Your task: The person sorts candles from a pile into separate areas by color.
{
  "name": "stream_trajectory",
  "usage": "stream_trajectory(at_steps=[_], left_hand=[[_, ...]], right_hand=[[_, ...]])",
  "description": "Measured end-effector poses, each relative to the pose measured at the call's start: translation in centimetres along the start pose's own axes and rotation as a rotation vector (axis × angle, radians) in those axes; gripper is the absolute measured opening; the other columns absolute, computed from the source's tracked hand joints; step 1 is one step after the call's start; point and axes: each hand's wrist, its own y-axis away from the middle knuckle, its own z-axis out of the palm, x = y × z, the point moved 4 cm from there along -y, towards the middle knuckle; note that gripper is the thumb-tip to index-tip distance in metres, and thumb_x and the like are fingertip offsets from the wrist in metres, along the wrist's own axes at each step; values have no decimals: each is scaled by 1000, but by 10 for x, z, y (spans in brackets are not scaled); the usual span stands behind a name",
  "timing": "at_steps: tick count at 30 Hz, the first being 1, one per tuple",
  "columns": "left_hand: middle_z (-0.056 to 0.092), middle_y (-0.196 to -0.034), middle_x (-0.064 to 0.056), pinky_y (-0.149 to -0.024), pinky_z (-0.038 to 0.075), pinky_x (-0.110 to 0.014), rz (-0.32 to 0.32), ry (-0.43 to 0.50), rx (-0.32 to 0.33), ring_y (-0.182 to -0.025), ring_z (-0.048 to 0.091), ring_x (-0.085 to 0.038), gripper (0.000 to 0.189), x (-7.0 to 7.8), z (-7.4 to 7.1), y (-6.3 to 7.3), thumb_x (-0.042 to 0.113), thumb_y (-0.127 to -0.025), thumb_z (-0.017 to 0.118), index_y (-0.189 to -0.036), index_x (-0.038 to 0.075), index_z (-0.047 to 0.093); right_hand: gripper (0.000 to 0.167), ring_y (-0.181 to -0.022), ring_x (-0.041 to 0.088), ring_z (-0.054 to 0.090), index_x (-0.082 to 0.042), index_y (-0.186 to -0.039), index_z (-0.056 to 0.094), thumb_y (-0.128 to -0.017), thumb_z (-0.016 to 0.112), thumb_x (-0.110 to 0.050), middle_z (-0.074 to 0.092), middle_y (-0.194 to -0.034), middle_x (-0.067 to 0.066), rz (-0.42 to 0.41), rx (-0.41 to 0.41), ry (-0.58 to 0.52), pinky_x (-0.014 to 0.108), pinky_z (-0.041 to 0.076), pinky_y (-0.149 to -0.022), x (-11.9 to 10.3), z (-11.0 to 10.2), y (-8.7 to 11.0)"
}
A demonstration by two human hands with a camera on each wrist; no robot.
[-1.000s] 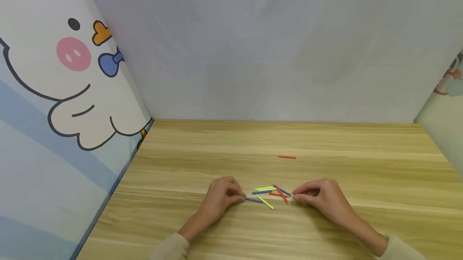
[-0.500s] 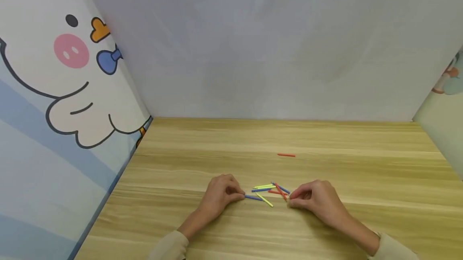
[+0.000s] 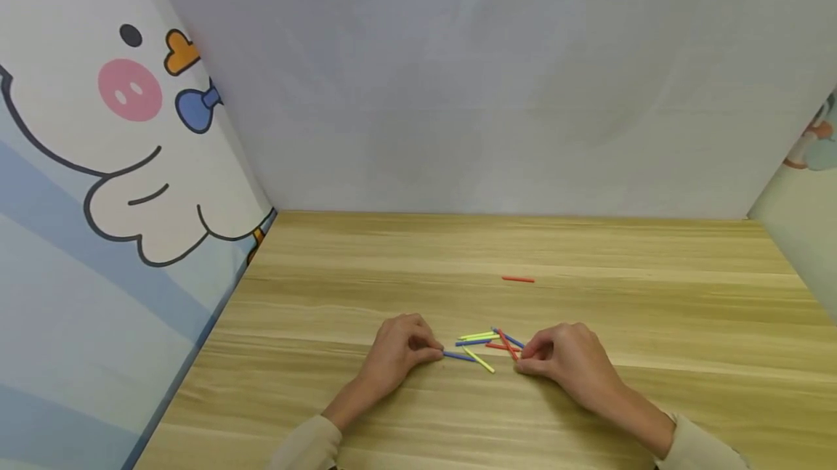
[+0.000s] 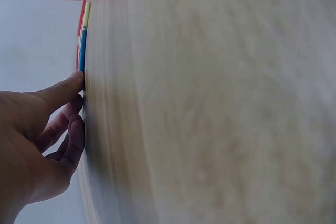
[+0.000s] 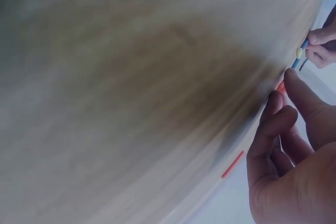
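Observation:
A loose pile of thin coloured sticks lies on the table in the head view. My left hand [image 3: 399, 346] pinches the left end of a blue stick [image 3: 460, 357] between thumb and forefinger. From the right, my right hand [image 3: 572, 361] pinches the lower end of a slanting red stick [image 3: 507, 343]; this stick crosses over another red stick [image 3: 498, 346] and a blue stick [image 3: 514, 341]. Between the hands also lie a yellow stick [image 3: 480, 361], a blue stick [image 3: 471, 343] and yellow sticks [image 3: 476, 335]. In the right wrist view, the fingertips partly cover the gripped red stick [image 5: 281, 85].
A single red stick [image 3: 518, 279] lies apart, farther back on the wooden table [image 3: 327, 259]. A grey-white wall [image 3: 458, 92] rises behind the table. The left side panel [image 3: 59, 259] carries a cartoon bird print.
My right hand has moved slightly left and down from beside the pile to the slanting red stick's lower end, and now pinches it. The left hand still pinches the blue stick.

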Motion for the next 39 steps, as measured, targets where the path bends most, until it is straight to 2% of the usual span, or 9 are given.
stream_trajectory(at_steps=[17, 28, 39], left_hand=[[69, -84, 9, -70, 48, -23, 1, 14, 6, -76, 59, -5, 6, 0, 0, 2, 15, -82, 90, -82, 15, 84], [70, -84, 8, -71, 47, -23, 15, 5, 14, -76, 60, -9, 7, 2, -2, 2, 15, -82, 90, -82, 15, 84], [70, -85, 7, -71, 47, -23, 9, -3, 3, -77, 60, -10, 6, 2, -1, 2, 16, -83, 90, -83, 15, 84]], right_hand=[[14, -64, -8, 55, -31, -75, 81, -80, 93, -26, 64, -65, -30, -24, 27, 27, 24, 44, -62, -5, 1, 2], [11, -67, -4, 61, -25, -79, 82, -83, 91, -24, 71, -72, -22, 17, 5, -62, 22, 48, -65, -3, -6, 3], [6, -66, 0, 62, -21, -84, 84, -86, 89, -20, 75, -76, -15, 39, -7, -137, 22, 50, -61, 7, -16, -3]])
